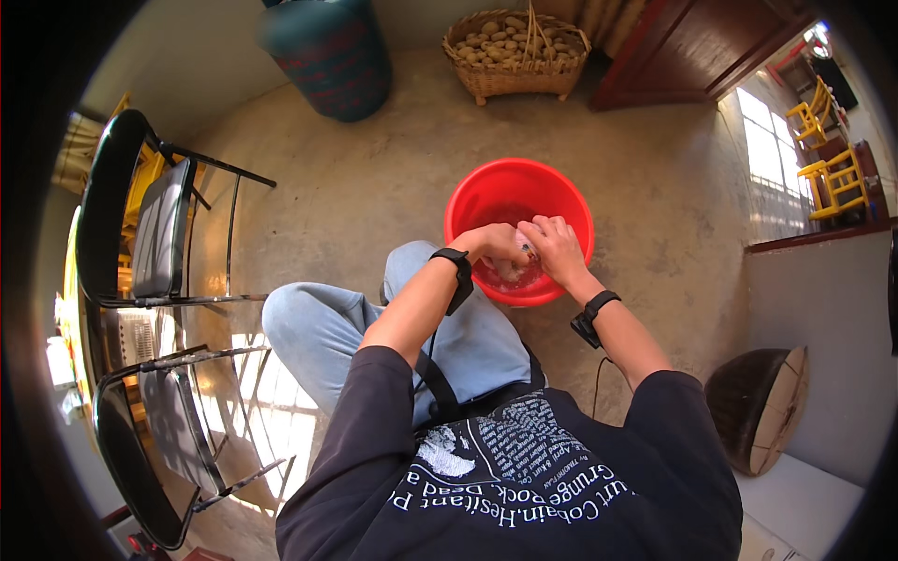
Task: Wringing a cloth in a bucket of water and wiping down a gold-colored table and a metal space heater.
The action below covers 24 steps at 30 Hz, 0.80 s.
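A red plastic bucket (468,196) stands on the floor before me, with soapy-looking water (515,284) in its bottom. My left hand (497,242) reaches over the near left rim and grips a wet, pale pink cloth (523,240) with a small dark patch of pattern. From the right, my right hand (555,245) is closed over the same cloth, its fingers curled across the top. Both hands are close together inside the bucket's mouth. Part of the cloth hangs below them towards the water; the fingers hide much of it.
A wicker basket (519,80) of potatoes and a dark green bin (337,70) stand by the far wall. Two black folding chairs (163,231) (179,421) are at left. A wooden door (694,49) is at far right; a large dark round vessel (736,407) lies tilted at right.
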### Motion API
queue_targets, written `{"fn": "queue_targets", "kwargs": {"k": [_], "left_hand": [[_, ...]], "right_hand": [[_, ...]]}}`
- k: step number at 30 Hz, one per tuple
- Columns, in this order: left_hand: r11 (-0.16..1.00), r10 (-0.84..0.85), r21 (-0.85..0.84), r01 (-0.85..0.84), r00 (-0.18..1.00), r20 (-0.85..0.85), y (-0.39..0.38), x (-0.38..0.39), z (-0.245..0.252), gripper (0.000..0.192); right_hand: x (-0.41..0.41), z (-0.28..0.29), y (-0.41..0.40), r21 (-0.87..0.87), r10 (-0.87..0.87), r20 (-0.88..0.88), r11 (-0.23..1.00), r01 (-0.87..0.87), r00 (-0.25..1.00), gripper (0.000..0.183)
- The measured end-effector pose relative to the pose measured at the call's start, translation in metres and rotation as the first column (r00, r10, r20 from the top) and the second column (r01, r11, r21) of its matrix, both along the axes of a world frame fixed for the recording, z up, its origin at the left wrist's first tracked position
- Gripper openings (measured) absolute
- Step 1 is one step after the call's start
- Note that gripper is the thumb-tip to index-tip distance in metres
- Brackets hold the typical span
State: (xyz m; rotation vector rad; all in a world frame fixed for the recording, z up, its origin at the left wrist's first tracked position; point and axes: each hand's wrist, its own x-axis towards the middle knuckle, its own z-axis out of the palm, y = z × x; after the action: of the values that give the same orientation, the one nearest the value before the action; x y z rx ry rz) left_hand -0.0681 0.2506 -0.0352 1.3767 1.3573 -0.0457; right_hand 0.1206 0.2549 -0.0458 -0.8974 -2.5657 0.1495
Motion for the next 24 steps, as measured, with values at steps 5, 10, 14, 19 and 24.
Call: {"fn": "queue_targets", "kwargs": {"k": [5,10,14,19,24], "left_hand": [[0.988,-0.125,-0.089,0.129,0.991,0.047,0.001,-0.011,0.003,0.056],[0.833,0.015,0.543,0.110,0.975,-0.220,-0.006,-0.014,0.024,0.086],[0.751,-0.059,0.657,0.073,0.997,-0.043,-0.019,-0.022,0.039,0.085],[0.640,0.074,0.706,-0.302,0.940,0.334,-0.023,-0.015,0.007,0.079],[0.769,0.432,0.287,-0.571,0.795,0.425,-0.021,-0.001,0.017,0.051]], "right_hand": [[-0.007,0.011,-0.006,-0.226,-0.038,0.093,0.972,0.058,0.995,0.046],[-0.003,0.008,0.009,-0.639,-0.184,0.142,0.734,0.232,0.973,0.038],[0.009,0.030,0.023,-0.997,-0.175,0.059,0.047,0.068,0.983,0.035],[0.010,0.032,0.026,-0.987,-0.038,-0.021,-0.159,-0.027,0.999,0.025],[-0.004,0.037,0.023,-0.995,0.080,-0.037,-0.092,-0.030,0.996,0.029]]}}
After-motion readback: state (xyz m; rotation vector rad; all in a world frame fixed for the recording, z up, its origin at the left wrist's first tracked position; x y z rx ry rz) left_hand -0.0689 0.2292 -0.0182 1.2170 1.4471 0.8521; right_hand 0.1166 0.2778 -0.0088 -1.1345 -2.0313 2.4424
